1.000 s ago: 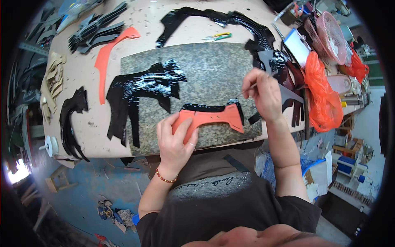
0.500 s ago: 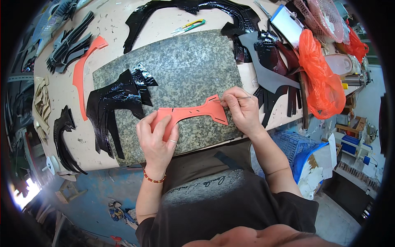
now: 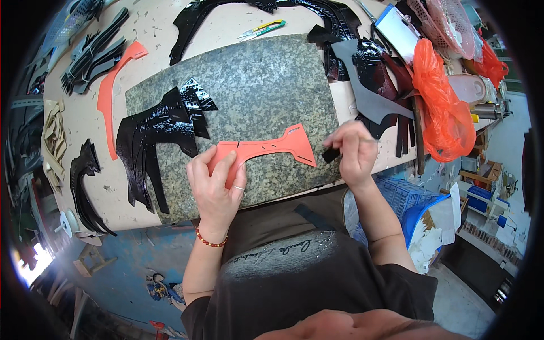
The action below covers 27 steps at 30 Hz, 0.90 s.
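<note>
One orange pattern piece lies on the granite slab, pinned flat under your left hand with fingers spread. Your right hand has its fingers pinched shut on a thin tool near the orange plastic bag.

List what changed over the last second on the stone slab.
The right hand let go of the orange template and drew back to the slab's right edge, now pinching a small dark piece. The left hand stays pressed on the template. The black cut pieces lie as before.
</note>
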### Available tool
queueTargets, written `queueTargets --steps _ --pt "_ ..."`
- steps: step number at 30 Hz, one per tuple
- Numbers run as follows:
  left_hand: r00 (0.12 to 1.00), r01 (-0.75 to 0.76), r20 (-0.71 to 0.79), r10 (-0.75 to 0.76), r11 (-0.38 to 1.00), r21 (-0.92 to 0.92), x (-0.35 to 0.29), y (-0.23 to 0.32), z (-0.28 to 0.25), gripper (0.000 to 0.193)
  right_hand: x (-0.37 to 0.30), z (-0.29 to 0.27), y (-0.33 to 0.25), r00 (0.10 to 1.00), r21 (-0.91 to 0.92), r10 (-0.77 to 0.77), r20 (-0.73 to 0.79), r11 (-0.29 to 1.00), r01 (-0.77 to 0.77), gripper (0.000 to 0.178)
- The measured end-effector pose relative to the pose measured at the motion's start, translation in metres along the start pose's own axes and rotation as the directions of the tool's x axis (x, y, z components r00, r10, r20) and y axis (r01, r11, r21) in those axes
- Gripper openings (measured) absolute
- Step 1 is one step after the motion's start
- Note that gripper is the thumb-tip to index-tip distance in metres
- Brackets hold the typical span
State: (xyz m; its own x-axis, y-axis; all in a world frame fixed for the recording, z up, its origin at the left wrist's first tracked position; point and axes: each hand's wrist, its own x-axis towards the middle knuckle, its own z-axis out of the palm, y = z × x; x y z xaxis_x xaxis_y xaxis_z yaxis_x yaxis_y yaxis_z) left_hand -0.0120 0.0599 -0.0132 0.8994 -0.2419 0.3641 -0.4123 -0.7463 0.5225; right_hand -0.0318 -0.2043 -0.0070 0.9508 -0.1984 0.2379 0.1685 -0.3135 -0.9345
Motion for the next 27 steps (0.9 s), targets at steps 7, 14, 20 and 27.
queueTargets --steps 7,14,20,27 --pt "1.000 -0.004 -0.015 0.004 1.000 -0.010 -0.001 -0.001 0.000 0.029 -0.014 0.015 -0.008 0.944 -0.198 -0.209 0.255 0.944 0.263 0.013" --pt "1.000 0.004 -0.013 -0.004 1.000 -0.019 -0.002 -0.001 0.000 0.029 -0.017 -0.008 -0.002 0.999 -0.180 -0.003 0.037 0.984 0.010 0.021" --pt "0.999 -0.011 -0.031 0.009 0.999 -0.040 -0.002 -0.002 0.002 0.029 0.021 0.056 -0.038 0.967 -0.009 0.021 0.254 1.000 -0.019 0.022" --pt "0.999 -0.009 -0.042 0.006 0.998 -0.061 -0.001 -0.002 0.002 0.029 0.044 0.101 -0.039 0.880 -0.182 -0.105 0.463 0.961 0.210 0.015"
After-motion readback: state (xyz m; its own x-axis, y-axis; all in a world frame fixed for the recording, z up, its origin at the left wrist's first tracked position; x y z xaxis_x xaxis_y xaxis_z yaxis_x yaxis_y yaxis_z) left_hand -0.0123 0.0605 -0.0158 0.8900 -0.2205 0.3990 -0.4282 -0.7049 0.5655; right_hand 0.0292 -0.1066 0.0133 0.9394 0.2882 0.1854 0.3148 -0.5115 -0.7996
